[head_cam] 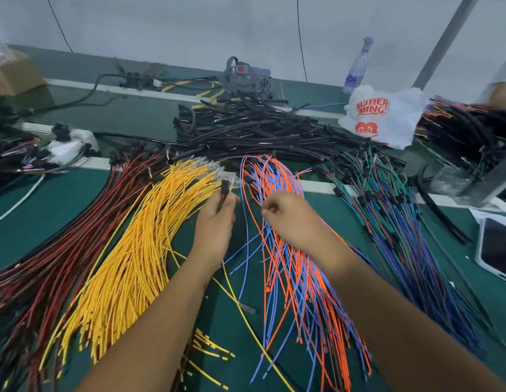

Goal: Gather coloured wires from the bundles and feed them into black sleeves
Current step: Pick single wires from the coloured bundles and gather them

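Where grip [222, 203] pinches: connector [224, 188] above.

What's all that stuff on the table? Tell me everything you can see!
red and black wires: one bundle, far left
yellow wires: one bundle, left of centre
orange and blue wires: one bundle, centre
green and blue wires: one bundle, right
black sleeves: one pile, behind the wires
plastic bag: one, white with red print, back right
bottle: one, clear, back right
cardboard box: one, brown, back left
table: one, green
left hand: holds a few wires
right hand: pinches an orange wire
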The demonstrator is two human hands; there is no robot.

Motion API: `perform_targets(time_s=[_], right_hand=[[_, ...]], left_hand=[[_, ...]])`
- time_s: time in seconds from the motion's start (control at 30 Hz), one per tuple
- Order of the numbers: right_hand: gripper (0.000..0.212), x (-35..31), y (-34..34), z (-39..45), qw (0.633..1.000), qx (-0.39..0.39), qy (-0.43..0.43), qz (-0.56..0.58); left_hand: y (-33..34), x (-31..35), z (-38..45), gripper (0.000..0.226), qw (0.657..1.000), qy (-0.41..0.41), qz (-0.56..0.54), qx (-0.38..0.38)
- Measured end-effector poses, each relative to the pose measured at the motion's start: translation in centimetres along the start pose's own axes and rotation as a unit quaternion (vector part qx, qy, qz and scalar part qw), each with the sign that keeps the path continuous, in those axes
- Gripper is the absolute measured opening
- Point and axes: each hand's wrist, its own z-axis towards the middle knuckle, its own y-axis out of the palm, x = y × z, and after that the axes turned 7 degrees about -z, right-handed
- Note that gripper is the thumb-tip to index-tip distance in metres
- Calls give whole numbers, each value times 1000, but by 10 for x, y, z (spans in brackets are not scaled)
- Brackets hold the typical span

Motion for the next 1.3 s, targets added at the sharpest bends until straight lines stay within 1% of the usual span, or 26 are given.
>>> perform_targets(time_s=[0.1, 0.17, 0.23, 0.3, 0.37, 0.4, 0.43, 0.47, 0.5, 0.57, 0.6, 0.67, 0.73, 0.8, 0.83, 0.9, 0.93, 0.97, 1.03, 1.07, 1.13, 1.17, 1.2, 1.23, 1.27, 1.3], right_hand=[[34, -24, 28, 14, 995, 65, 13, -74], [43, -33, 42, 20, 984, 85, 53, -150], [38, -38, 52, 22, 976, 75, 74, -191], [31, -40, 53, 20, 974, 92, 85, -188], [26, -42, 49, 14, 970, 170, 70, -160], [23, -43, 45, 10, 966, 214, 50, -134], [19, -44, 41, 6, 965, 239, 23, -103], [15, -45, 37, 2, 972, 225, -6, -73], [13, -45, 34, -3, 982, 180, -36, -48], [11, -44, 35, -15, 995, 55, -81, -13], [11, -44, 36, -21, 996, -2, -94, -4], [12, -47, 38, -29, 991, -68, -118, 1], [17, -50, 39, -32, 985, -112, -133, 0], [27, -54, 38, -29, 983, -131, -131, 11], [33, -56, 38, -26, 985, -129, -110, 44], [45, -59, 38, -21, 980, -86, -35, 176], [46, -59, 39, -15, 971, -54, 4, 234], [43, -59, 40, -9, 964, -24, 36, 262], [30, -57, 38, 4, 952, -13, 82, 296], [24, -57, 38, 8, 938, -10, 97, 332], [5, -57, 34, 13, 900, 70, 117, 415], [17, -56, 31, 15, 877, 123, 132, 446], [35, -52, 28, 17, 848, 170, 147, 481], [40, -49, 25, 18, 821, 190, 161, 514], [31, -45, 22, 20, 799, 196, 168, 543], [17, -43, 17, 21, 791, 188, 167, 557]], left_hand=[[-1, -3, -1, 25, 999, 35, 26, 12], [-1, -5, 1, 29, 999, 22, -8, 30], [-1, -5, 2, 29, 997, 6, -60, 57], [-1, -3, 4, 28, 990, -6, -119, 74], [0, -1, 6, 27, 983, -21, -169, 74], [1, 1, 9, 27, 979, -30, -187, 76], [2, 4, 12, 27, 975, -39, -203, 80], [3, 6, 15, 26, 972, -49, -212, 85], [4, 9, 18, 25, 971, -58, -214, 88], [2, 13, 24, 23, 967, -79, -228, 84], [0, 15, 25, 22, 959, -97, -254, 79], [-6, 19, 28, 23, 935, -136, -322, 62], [-14, 20, 30, 25, 919, -172, -351, 42], [-20, 19, 30, 25, 919, -199, -341, 21], [-21, 18, 28, 24, 921, -201, -334, 17], [-22, 15, 20, 26, 935, -180, -306, 19], [-22, 14, 15, 28, 944, -159, -289, 15], [-22, 13, 10, 30, 950, -137, -279, 5], [-22, 12, 3, 31, 956, -104, -272, -27], [-23, 12, 1, 31, 958, -95, -267, -37], [-24, 11, 0, 41, 964, -84, -250, -43], [-24, 10, 0, 47, 968, -81, -232, -41], [-23, 10, -1, 48, 973, -77, -215, -39], [-23, 9, -1, 44, 975, -74, -205, -38], [-23, 8, -1, 37, 976, -71, -202, -40], [-22, 8, 0, 31, 977, -69, -199, -42]])
